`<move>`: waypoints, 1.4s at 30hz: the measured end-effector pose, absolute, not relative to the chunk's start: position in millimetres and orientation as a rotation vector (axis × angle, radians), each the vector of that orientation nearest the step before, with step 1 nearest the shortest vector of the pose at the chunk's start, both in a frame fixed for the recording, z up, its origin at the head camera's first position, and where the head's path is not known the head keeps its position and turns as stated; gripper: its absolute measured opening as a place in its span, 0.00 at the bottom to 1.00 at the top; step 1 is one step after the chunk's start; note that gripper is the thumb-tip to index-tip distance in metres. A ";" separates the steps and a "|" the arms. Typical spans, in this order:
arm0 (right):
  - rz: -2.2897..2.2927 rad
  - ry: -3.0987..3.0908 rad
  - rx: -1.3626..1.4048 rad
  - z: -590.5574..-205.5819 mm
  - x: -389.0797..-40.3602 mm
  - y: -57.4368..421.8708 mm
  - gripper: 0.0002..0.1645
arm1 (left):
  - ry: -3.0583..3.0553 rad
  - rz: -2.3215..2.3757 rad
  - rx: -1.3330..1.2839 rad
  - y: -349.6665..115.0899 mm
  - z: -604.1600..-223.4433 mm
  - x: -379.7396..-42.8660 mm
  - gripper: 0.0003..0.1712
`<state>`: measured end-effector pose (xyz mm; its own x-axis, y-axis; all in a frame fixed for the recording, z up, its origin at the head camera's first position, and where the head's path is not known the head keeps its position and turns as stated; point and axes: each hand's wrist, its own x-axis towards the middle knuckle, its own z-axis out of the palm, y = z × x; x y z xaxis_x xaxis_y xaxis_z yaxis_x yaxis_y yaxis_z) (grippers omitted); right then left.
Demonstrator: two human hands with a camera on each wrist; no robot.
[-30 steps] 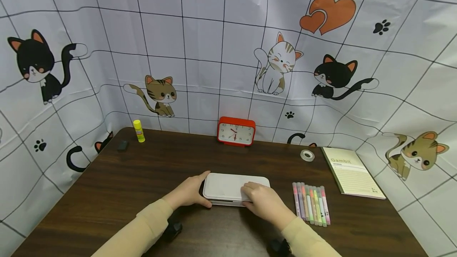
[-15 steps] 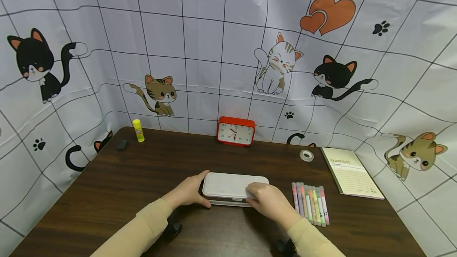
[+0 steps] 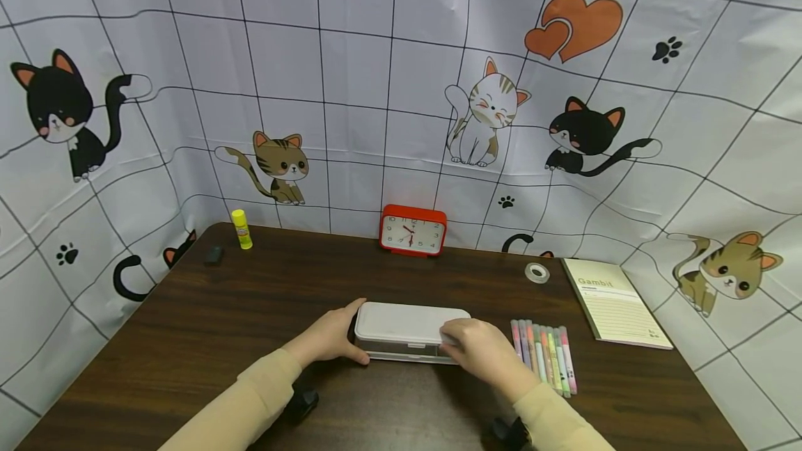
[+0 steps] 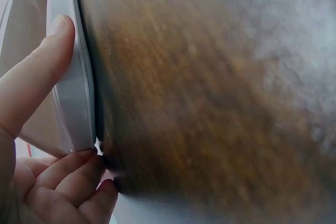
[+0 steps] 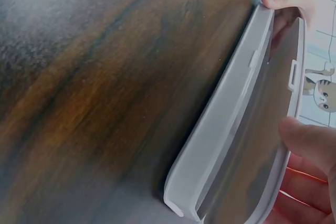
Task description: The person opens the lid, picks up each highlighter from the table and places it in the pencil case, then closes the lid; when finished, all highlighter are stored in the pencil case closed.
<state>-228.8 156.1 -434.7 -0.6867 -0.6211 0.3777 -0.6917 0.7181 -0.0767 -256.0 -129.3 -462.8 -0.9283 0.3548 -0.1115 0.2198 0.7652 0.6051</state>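
Note:
A white pencil case (image 3: 401,326) lies on the brown table, its lid (image 5: 262,161) raised part way along the front side. My left hand (image 3: 332,335) holds the left end of the case; in the left wrist view its thumb (image 4: 39,66) presses the front wall of the base and the fingers curl at the end. With my right hand (image 3: 485,353) I grip the lid near its right end. The right wrist view has that thumb (image 5: 307,140) on the lid's edge and the fingers behind. A gap shows between lid and base; the contents cannot be made out.
Several pastel markers (image 3: 548,357) lie side by side to the right. Farther back are a notebook (image 3: 617,305), a tape roll (image 3: 537,273) and a red clock (image 3: 413,230). A yellow glue stick (image 3: 241,230) and a small dark block (image 3: 214,255) stand at the back left.
The lid has lifted at the front, widening the gap above the base. My right hand has shifted slightly right with it. My left hand stays at the left end.

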 end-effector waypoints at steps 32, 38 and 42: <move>0.540 -2.603 0.917 -417.0 -243.1 173.7 0.05 | 2.736 0.869 0.448 -130.2 -461.5 -260.2 0.69; 0.588 -2.622 0.890 -415.0 -245.2 177.2 0.05 | 2.733 0.875 0.434 -130.2 -463.0 -259.9 0.70; 0.637 -2.628 0.877 -414.5 -246.7 178.3 0.05 | 2.736 0.872 0.432 -129.7 -462.8 -258.6 0.70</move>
